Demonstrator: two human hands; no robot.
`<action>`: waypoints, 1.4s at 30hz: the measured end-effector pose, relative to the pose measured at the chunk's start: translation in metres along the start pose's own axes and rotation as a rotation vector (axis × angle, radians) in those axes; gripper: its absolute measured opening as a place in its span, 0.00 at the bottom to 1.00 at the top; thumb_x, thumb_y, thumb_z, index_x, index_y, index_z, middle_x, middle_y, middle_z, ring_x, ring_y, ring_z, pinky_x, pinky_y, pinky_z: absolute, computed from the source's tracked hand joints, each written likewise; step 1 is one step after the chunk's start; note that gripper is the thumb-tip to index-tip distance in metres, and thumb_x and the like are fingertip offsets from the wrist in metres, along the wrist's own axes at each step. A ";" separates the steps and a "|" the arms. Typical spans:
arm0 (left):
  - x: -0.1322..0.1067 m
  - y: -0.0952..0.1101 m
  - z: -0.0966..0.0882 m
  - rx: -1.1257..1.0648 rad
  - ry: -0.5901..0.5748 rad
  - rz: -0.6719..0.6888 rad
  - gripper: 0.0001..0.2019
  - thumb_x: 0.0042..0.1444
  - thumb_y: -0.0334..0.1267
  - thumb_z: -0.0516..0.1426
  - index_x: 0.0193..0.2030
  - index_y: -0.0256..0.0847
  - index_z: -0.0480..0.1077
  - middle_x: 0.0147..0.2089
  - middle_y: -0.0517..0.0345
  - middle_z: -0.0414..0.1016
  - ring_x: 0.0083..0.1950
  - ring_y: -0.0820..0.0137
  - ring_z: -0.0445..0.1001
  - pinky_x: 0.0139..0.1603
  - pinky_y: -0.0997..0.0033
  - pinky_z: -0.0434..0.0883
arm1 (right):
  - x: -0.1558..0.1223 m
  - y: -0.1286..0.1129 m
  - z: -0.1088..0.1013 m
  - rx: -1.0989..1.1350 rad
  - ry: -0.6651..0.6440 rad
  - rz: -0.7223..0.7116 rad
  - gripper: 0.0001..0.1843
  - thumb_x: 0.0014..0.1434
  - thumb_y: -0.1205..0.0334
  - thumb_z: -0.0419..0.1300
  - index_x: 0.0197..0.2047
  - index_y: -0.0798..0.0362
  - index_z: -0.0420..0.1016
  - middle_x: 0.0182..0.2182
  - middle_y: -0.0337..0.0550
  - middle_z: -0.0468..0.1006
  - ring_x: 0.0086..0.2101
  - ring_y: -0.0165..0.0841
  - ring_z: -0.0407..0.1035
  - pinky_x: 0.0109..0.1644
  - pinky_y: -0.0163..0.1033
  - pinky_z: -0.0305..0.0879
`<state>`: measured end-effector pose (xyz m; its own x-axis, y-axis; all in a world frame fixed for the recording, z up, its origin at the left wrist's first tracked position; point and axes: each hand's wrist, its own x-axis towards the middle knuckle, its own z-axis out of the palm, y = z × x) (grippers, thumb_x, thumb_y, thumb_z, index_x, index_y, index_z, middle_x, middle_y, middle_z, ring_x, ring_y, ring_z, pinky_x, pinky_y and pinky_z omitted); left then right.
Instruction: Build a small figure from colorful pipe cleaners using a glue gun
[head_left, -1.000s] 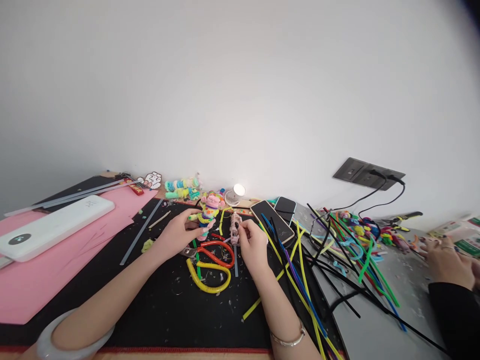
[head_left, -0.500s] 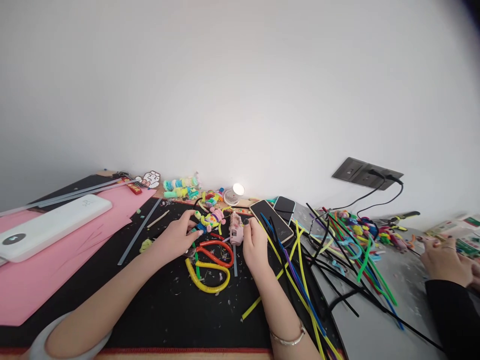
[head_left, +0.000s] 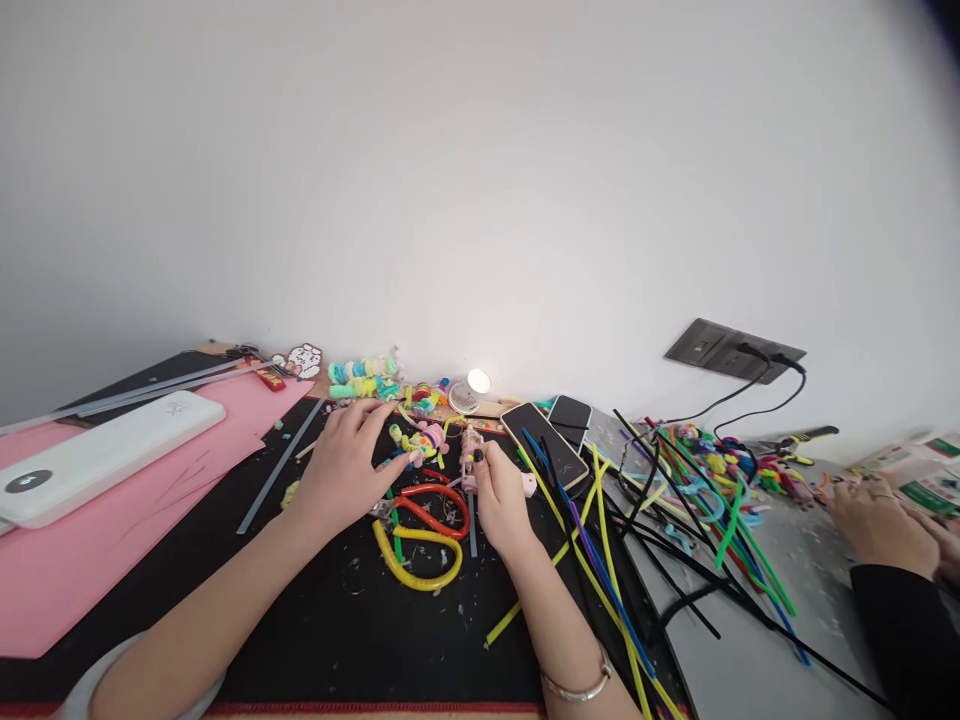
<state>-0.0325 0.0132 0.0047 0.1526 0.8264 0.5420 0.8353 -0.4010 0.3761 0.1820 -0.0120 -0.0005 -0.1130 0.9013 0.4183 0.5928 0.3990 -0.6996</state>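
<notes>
My right hand (head_left: 501,497) is wrapped round a pink hot glue gun (head_left: 471,448), whose handle sticks out past my fingers on the right. A translucent glue stick (head_left: 472,525) extends from it toward me. My left hand (head_left: 352,465) holds nothing; its fingers are apart. By its thumb lies a small multicoloured pipe-cleaner figure (head_left: 429,440) with pink round parts; whether the thumb touches it I cannot tell. Just below both hands is a tool with red and yellow loop handles (head_left: 424,575), its metal end partly hidden by my left hand.
Loose pipe cleaners (head_left: 600,560) spread to the right. Two phones (head_left: 551,445) and a lit lamp (head_left: 477,385) stand near the wall. Pink sheets (head_left: 150,500) with a white device (head_left: 112,455) lie left. Another person's hand (head_left: 885,520) is at far right, near pliers (head_left: 802,440).
My left hand has come off the figure and spread its fingers, moving slightly left. The glue gun has turned in my right hand, so its handle now shows on the right.
</notes>
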 end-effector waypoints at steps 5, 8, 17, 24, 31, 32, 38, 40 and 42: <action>-0.004 0.020 -0.004 -0.243 -0.119 0.340 0.13 0.64 0.36 0.49 0.53 0.43 0.67 0.50 0.50 0.72 0.53 0.61 0.68 0.56 0.59 0.65 | -0.002 -0.007 0.002 -0.036 -0.082 -0.093 0.10 0.66 0.64 0.43 0.34 0.51 0.61 0.31 0.42 0.67 0.31 0.34 0.62 0.36 0.38 0.57; -0.008 0.027 0.000 -0.295 -0.179 0.376 0.11 0.65 0.32 0.47 0.49 0.42 0.69 0.48 0.51 0.74 0.51 0.63 0.69 0.55 0.60 0.65 | -0.004 -0.011 0.004 -0.074 -0.131 -0.137 0.09 0.66 0.64 0.43 0.34 0.51 0.60 0.29 0.41 0.67 0.31 0.35 0.62 0.36 0.38 0.57; -0.008 0.027 0.003 -0.318 -0.177 0.398 0.11 0.66 0.31 0.46 0.41 0.41 0.69 0.40 0.54 0.74 0.44 0.65 0.69 0.47 0.63 0.66 | -0.004 -0.014 0.005 -0.095 -0.155 -0.127 0.11 0.66 0.64 0.43 0.32 0.51 0.59 0.27 0.40 0.65 0.28 0.35 0.61 0.33 0.38 0.56; -0.009 0.026 0.005 -0.337 -0.135 0.413 0.11 0.65 0.30 0.47 0.40 0.40 0.71 0.39 0.54 0.76 0.44 0.66 0.70 0.49 0.64 0.67 | -0.002 -0.012 0.003 -0.116 -0.107 -0.114 0.11 0.66 0.63 0.43 0.35 0.51 0.63 0.30 0.42 0.69 0.31 0.36 0.64 0.35 0.38 0.58; -0.007 0.019 0.005 -0.366 -0.036 0.177 0.12 0.65 0.35 0.46 0.39 0.41 0.71 0.38 0.53 0.76 0.42 0.65 0.73 0.44 0.65 0.70 | 0.007 0.013 -0.020 -0.370 0.146 0.095 0.21 0.47 0.75 0.50 0.46 0.56 0.66 0.43 0.53 0.72 0.46 0.44 0.64 0.50 0.48 0.60; -0.007 0.018 0.005 -0.361 -0.021 0.145 0.12 0.65 0.35 0.46 0.39 0.42 0.71 0.39 0.53 0.75 0.42 0.65 0.73 0.44 0.65 0.70 | 0.007 0.015 -0.022 -0.381 0.151 0.106 0.21 0.47 0.76 0.50 0.46 0.56 0.66 0.43 0.53 0.72 0.46 0.44 0.64 0.50 0.48 0.60; -0.005 0.015 0.000 -0.341 0.092 -0.006 0.11 0.64 0.37 0.46 0.37 0.43 0.69 0.37 0.54 0.74 0.41 0.65 0.73 0.44 0.67 0.70 | 0.002 -0.011 -0.019 -0.269 0.001 -0.040 0.09 0.55 0.70 0.52 0.39 0.53 0.68 0.35 0.45 0.73 0.38 0.38 0.66 0.43 0.41 0.61; -0.003 0.013 -0.003 -0.326 0.151 -0.035 0.11 0.64 0.37 0.47 0.37 0.42 0.69 0.37 0.54 0.75 0.42 0.65 0.73 0.45 0.67 0.69 | -0.004 -0.027 -0.013 -0.292 -0.245 -0.086 0.05 0.55 0.66 0.56 0.37 0.51 0.69 0.30 0.41 0.73 0.34 0.36 0.66 0.40 0.40 0.60; -0.001 0.011 -0.005 -0.316 0.199 -0.053 0.10 0.64 0.37 0.47 0.37 0.42 0.68 0.38 0.54 0.75 0.42 0.65 0.73 0.45 0.66 0.69 | -0.011 -0.039 -0.005 -0.348 -0.392 -0.131 0.11 0.50 0.64 0.61 0.39 0.52 0.70 0.31 0.42 0.74 0.35 0.38 0.66 0.42 0.42 0.60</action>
<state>-0.0261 0.0058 0.0118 -0.0177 0.7689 0.6391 0.6305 -0.4875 0.6040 0.1643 -0.0388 0.0252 -0.4539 0.8695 0.1948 0.7753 0.4931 -0.3946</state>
